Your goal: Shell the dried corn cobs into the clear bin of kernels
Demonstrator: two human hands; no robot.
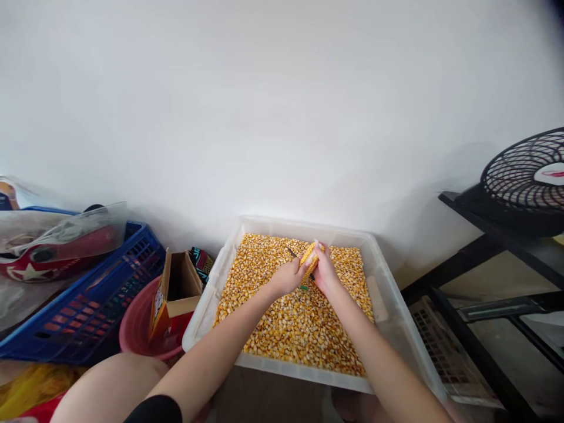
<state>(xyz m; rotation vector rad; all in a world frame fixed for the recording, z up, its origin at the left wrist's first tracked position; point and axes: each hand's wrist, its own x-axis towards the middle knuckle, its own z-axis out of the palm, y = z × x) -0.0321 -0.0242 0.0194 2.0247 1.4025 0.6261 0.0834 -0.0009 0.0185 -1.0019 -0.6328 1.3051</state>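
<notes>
A partly stripped corn cob [314, 251] with yellow kernels and a pale bare strip is held between both hands above the bin. My left hand [287, 278] is closed around its near left end. My right hand [325, 269] is wrapped round the far right end, fingers against the kernels. Under the hands, loose corn kernels [304, 329] fill much of a translucent plastic bin [202, 305]. A thin dark piece [291, 252] and a small green piece [304, 287] show beside the hands; I cannot tell whether they belong to one tool.
Left of the bin stand an open cardboard box [183, 306] in a pink basin [132, 320] and a blue plastic basket [88, 317] holding bags. On the right, a black fan [529, 170] sits on a black metal frame [467, 341]. A white wall [282, 117] rises behind.
</notes>
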